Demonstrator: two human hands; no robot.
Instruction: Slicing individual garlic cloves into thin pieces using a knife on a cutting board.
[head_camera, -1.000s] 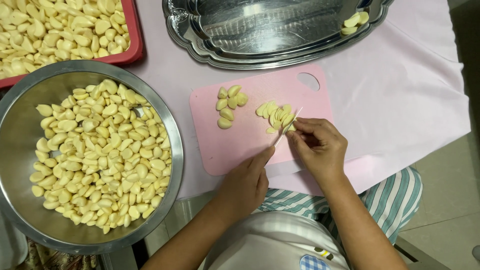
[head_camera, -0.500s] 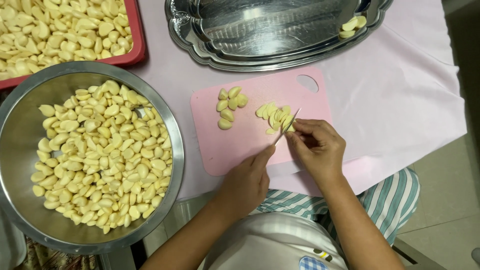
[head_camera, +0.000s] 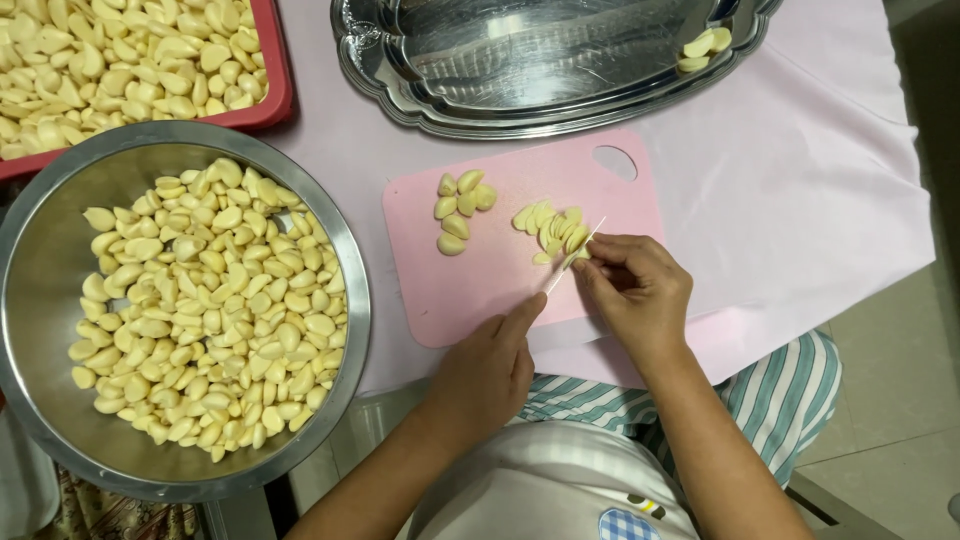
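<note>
A left hand (head_camera: 490, 370) grips a thin knife (head_camera: 575, 255) over sliced garlic (head_camera: 555, 232) on a pink cutting board (head_camera: 500, 280) — right hand (head_camera: 635, 290) fingers pinch a clove.

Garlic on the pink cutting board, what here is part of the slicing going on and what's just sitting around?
In use:
right hand
left hand
knife
garlic slices
whole cloves
pink cutting board

Standing by:
steel bowl of cloves
red tray of cloves
silver platter
pink cloth
</note>
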